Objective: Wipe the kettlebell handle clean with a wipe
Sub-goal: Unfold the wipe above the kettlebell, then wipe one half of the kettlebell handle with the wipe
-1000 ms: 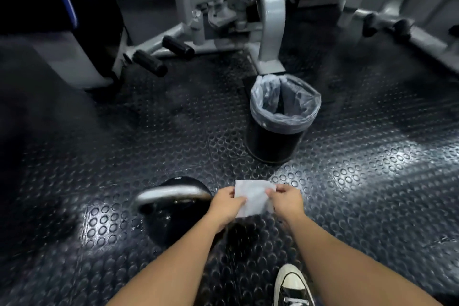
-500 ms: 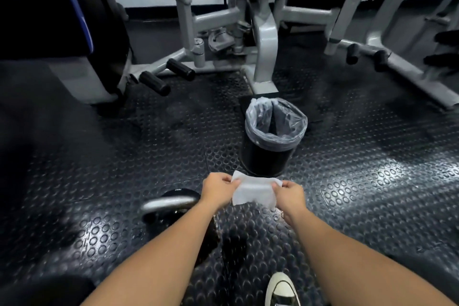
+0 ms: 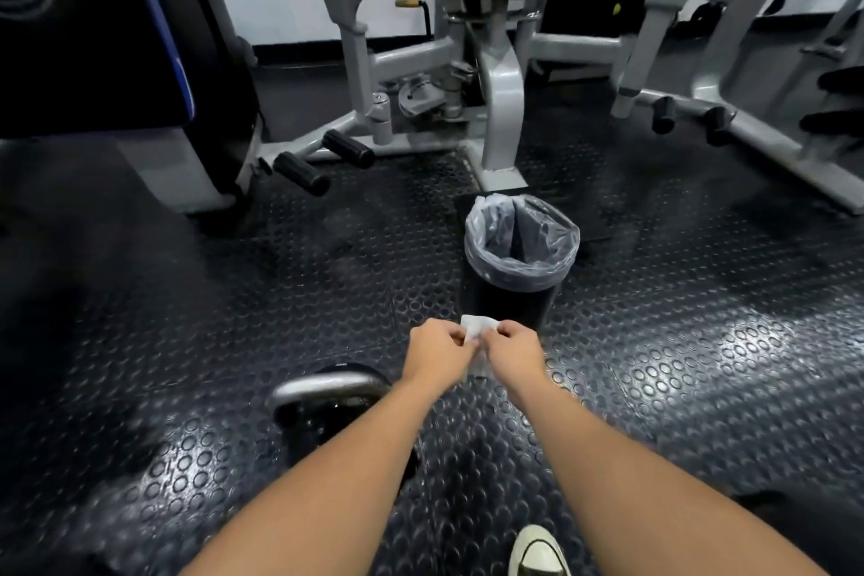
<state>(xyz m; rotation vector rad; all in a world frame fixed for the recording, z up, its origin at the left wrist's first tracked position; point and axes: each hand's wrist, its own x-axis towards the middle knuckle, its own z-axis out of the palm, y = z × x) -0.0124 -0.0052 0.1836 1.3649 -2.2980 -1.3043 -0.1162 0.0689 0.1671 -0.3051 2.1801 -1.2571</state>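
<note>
A black kettlebell (image 3: 327, 421) with a shiny steel handle (image 3: 327, 386) stands on the studded rubber floor, partly hidden behind my left forearm. A small white wipe (image 3: 474, 326) is pinched between both hands, folded narrow, just right of and above the kettlebell. My left hand (image 3: 437, 353) grips its left side and my right hand (image 3: 514, 353) its right side, fingertips nearly touching. The hands hover in front of the bin, clear of the handle.
A black bin (image 3: 514, 299) with a clear liner stands just beyond my hands. Grey gym machine frames (image 3: 502, 108) with black foot rollers (image 3: 348, 148) fill the back. A dark padded machine (image 3: 117, 37) is at the left. My shoe (image 3: 537, 552) shows at the bottom.
My hands have drawn together, folding the spread wipe into a narrow piece. The view has tilted up, so the bin and machines sit lower and show more.
</note>
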